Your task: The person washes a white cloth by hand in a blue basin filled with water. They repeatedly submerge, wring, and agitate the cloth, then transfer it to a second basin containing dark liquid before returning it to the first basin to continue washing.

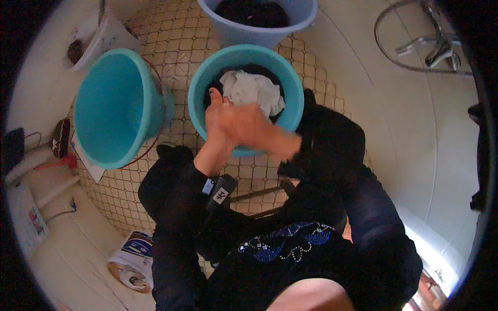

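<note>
Just over the near rim of a teal plastic bucket, my two hands are pressed together. My left hand has its thumb raised, and my right hand lies across it, blurred by motion. Whether anything is held between them is hidden. Beyond my fingers, a bunched white cloth rests in the bucket on top of dark fabric. A black device with a written label is strapped near my left wrist.
A second teal bucket stands to the left. Behind is a pale blue bucket with dark contents, and at upper left a white bucket. A chrome shower tap is on the right wall. A white tub stands lower left on the tiled floor.
</note>
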Motion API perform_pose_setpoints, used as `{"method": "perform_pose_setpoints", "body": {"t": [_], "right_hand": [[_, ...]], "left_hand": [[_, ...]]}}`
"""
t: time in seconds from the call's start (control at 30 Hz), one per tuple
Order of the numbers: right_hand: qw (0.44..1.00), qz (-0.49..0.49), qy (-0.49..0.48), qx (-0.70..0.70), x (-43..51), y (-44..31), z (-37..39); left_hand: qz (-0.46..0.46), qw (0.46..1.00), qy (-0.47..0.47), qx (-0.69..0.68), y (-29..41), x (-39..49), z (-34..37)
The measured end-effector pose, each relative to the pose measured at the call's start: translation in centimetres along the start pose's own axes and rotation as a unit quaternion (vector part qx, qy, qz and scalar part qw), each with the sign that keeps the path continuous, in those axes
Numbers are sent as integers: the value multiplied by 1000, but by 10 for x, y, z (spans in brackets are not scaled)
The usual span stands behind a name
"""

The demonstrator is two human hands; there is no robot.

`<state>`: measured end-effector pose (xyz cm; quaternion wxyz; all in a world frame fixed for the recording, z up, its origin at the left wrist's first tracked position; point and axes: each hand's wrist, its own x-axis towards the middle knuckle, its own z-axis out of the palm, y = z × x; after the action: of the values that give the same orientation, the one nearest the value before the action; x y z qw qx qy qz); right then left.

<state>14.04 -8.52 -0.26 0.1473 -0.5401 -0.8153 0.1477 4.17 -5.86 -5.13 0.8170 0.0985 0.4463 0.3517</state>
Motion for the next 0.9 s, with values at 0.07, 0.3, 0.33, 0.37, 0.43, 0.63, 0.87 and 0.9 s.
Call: {"method": "perform_pose_setpoints", "body": {"t": [0.07, 0.3, 0.33, 0.37, 0.43, 0.63, 0.87, 0.9], "right_hand": [[991, 79, 104, 41, 7, 6, 2], [978, -46, 161, 128, -11, -10, 22], [989, 13, 95, 110, -11, -6, 25], [992, 68, 55, 96, -11, -1, 26], [975, 86, 110, 175, -4, 19, 24], [876, 116, 116, 454, -6, 62, 3], [870, 68, 77, 482, -15, 64, -13], [878, 69, 85, 465, -14, 63, -13]], "left_hand": [[13, 997, -56, -46, -12, 0, 0], [52, 998, 32, 18, -19, 4, -16], [34, 999, 35, -7, -18, 2, -12], [14, 999, 37, -31, -18, -3, -6], [-4, 998, 35, -44, -11, -13, 8], [110, 990, -39, 78, 42, -22, 5], [141, 966, -164, 142, 56, -6, -21], [142, 963, -176, 149, 56, -6, -21]]}}
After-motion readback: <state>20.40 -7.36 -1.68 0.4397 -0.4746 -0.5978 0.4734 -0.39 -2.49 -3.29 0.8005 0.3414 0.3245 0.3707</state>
